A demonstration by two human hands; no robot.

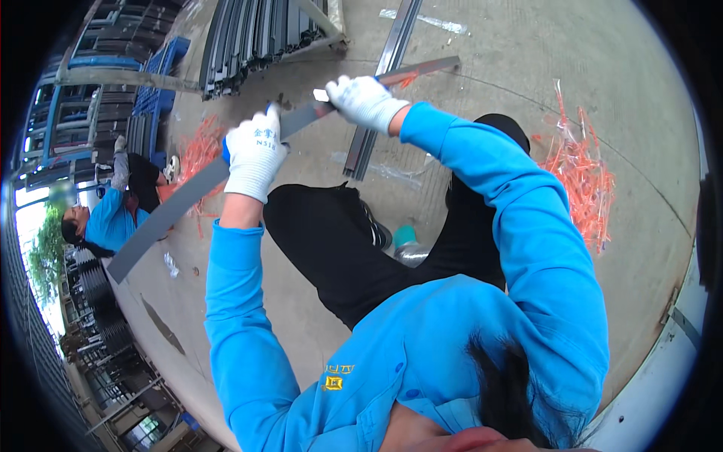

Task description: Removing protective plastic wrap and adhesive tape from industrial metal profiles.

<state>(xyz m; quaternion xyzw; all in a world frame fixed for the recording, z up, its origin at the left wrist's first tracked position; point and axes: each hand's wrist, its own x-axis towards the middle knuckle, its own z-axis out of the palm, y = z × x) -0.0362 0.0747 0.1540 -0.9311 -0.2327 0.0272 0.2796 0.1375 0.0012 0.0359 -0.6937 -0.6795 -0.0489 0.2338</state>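
A long, flat grey metal strip [166, 215] runs slantwise across in front of me, its near end low at the left and its far end up at the right. My left hand [256, 154], in a white knitted glove with blue on it, is closed around the strip left of its middle. Farther along, my right hand [364, 103], gloved alike, is closed on the same strip. A small white piece [321, 95] shows at the right hand's fingers; its kind is unclear. Beneath the strip, dark metal profiles [361, 151] lie on the floor.
Stacked dark profiles [260, 41] stand on a rack ahead. Orange plastic strapping lies heaped at the right [580, 181] and left [199, 162]. A clear thing with a teal end [409, 247] sits between my legs. Another person [117, 218] in blue sits at the left.
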